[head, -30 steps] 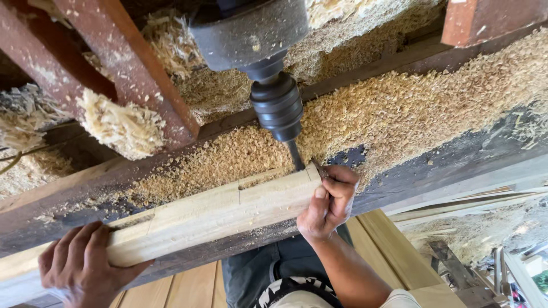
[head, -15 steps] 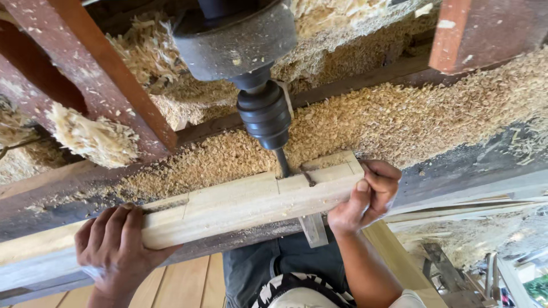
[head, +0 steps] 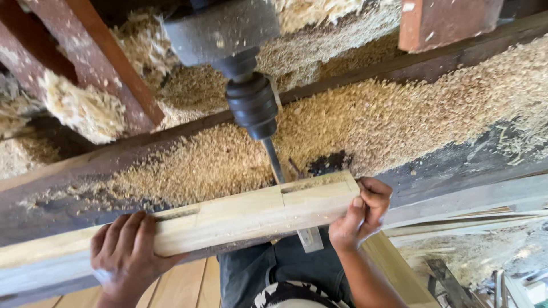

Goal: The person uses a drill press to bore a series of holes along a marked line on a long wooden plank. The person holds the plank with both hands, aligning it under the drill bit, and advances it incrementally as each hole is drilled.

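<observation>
Under the dark chuck (head: 252, 105), the bit (head: 273, 161) stands just behind the far edge of the pale wooden rail (head: 251, 214) you hold across the shaving-strewn machine bed (head: 434, 165), beside an open mortise slot (head: 311, 183) near its right end. With the cutter this near, a rail that twists or slides could be grabbed and kick, and your right thumb sits close to that slot, so any slip toward the bit is the real danger; loose shavings (head: 371, 120) under the wood could let it skate. Your left hand (head: 127, 254) is curled over the rail's near edge, fingers wrapped on top. Your right hand (head: 361, 214) clasps the rail's end, thumb up against the end face, fingers closed round it.
</observation>
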